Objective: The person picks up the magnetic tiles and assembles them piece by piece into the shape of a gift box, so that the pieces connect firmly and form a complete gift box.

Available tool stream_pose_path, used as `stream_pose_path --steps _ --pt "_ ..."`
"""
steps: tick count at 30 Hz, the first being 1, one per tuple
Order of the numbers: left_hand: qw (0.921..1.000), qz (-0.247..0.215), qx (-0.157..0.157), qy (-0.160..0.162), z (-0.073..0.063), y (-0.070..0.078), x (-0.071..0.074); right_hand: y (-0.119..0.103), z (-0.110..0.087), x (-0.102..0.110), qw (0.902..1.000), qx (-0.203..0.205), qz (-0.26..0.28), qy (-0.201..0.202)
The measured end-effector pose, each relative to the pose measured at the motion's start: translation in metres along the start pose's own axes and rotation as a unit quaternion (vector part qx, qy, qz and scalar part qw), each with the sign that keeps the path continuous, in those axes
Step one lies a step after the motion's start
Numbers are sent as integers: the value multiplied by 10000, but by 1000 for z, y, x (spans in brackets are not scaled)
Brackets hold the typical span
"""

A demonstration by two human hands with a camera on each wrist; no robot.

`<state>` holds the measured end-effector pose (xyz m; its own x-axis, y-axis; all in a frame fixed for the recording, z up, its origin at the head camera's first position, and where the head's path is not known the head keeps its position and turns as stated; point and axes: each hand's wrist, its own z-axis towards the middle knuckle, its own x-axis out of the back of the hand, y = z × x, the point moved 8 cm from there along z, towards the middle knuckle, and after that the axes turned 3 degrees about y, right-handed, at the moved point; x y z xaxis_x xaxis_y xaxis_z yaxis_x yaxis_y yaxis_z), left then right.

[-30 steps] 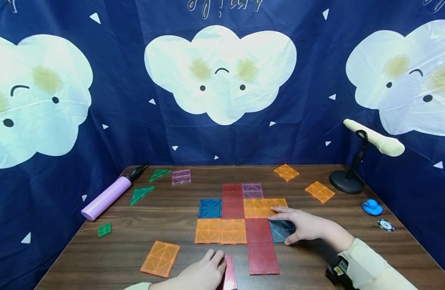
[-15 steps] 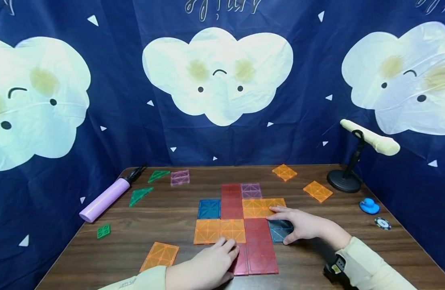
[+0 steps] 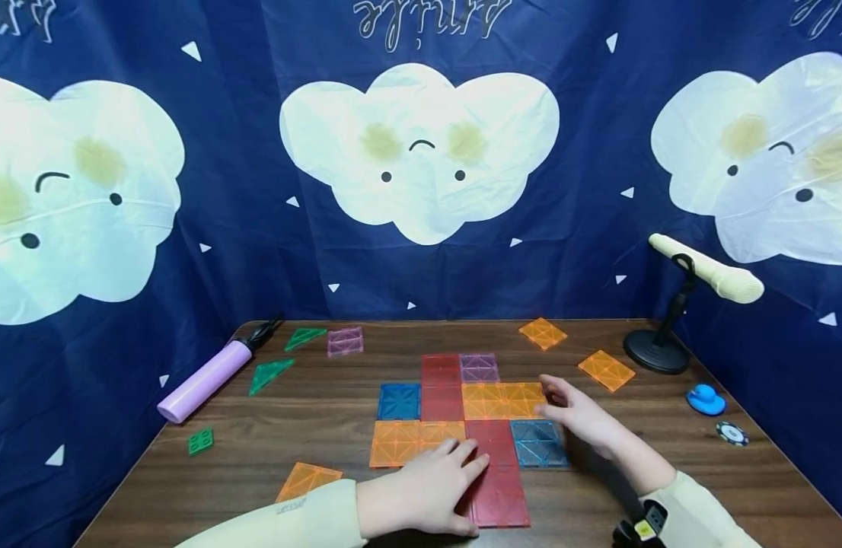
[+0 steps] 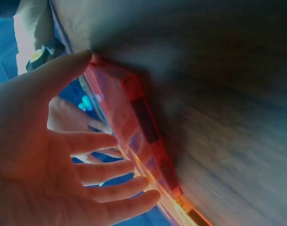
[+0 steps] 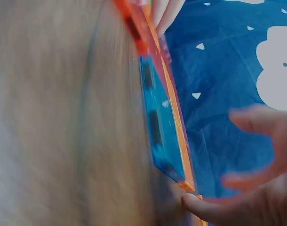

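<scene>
Flat magnetic tiles lie edge to edge mid-table: red tiles (image 3: 499, 498), orange tiles (image 3: 486, 401), a purple tile (image 3: 479, 368), a left blue tile (image 3: 399, 402) and a right blue tile (image 3: 539, 443). My left hand (image 3: 431, 487) spreads over the lower red tiles and hides part of them. In the left wrist view its fingers are extended, the thumb (image 4: 73, 66) at a red tile's corner. Just off the right end of the orange row is my right hand (image 3: 588, 420), fingers loosely bent and holding nothing; the right wrist view shows its thumb (image 5: 200, 205) close to an orange edge.
Loose orange tiles (image 3: 606, 371), green triangle tiles (image 3: 270, 374) and a purple tile (image 3: 345, 342) lie around. At left are a lilac hand pump (image 3: 205, 380) and a green block (image 3: 201, 441). A microphone on a stand (image 3: 657, 350), blue duck (image 3: 705, 399) and poker chip (image 3: 732, 434) sit right.
My left hand brought a red tile up beside the lower red column, then slid right across it. My right hand left the right blue tile and moved up and right.
</scene>
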<state>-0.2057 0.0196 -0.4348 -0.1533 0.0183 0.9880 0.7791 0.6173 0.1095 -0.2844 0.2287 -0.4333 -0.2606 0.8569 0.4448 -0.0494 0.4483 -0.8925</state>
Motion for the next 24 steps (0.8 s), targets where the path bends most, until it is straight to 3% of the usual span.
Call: stream_pose_path --steps 3,6,11,18,24 --pt "9998 191 -78 -36 5 4 -2 11 -8 1 9881 -678 1343 323" --pt "9987 459 -190 -105 6 8 -3 16 -12 -4 9749 -907 2004 341" --pt "9938 1015 -392 -218 7 15 -3 20 -12 -3 9636 -1002 2431 485" --pt "9859 1517 -588 -389 13 21 -4 24 -10 5 9360 -1158 3299 413" --pt "9877 1275 -650 -632 14 19 -4 22 -9 11 9299 -1040 3516 281"
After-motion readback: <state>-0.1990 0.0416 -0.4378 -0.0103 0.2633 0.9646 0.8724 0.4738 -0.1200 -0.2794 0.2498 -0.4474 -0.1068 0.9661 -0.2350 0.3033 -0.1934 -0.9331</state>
